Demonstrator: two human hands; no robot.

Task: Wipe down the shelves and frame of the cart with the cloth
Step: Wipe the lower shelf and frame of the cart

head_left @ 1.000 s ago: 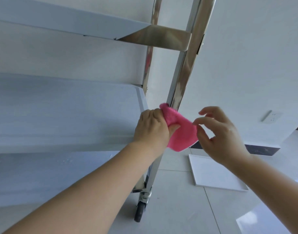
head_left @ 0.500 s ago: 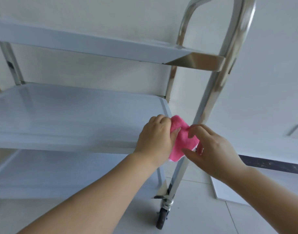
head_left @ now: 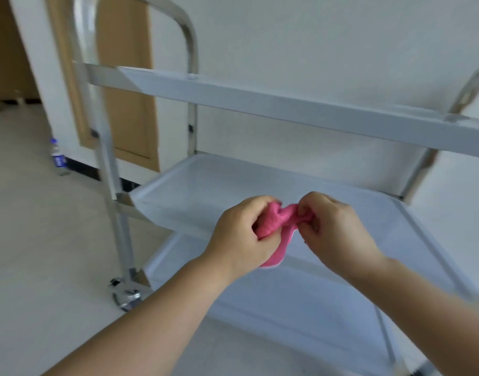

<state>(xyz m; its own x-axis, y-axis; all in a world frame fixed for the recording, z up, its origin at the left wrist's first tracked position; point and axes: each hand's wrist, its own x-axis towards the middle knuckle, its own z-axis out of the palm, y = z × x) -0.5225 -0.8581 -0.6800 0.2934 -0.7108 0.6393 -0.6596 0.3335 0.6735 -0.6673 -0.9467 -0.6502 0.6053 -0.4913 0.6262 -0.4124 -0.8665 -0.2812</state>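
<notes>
Bunching the pink cloth (head_left: 276, 226) between them, the left hand (head_left: 243, 234) and right hand (head_left: 333, 232) each grip one end, held above the cart's middle shelf (head_left: 205, 185).

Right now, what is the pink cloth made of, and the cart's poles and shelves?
The pink cloth looks like soft, fuzzy microfibre or terry: it bunches and folds between the left hand and right hand. The cart poles look like polished steel, shiny and mirror-like. The middle shelf looks smooth and pale grey, perhaps brushed metal or plastic; hard to tell.
</notes>
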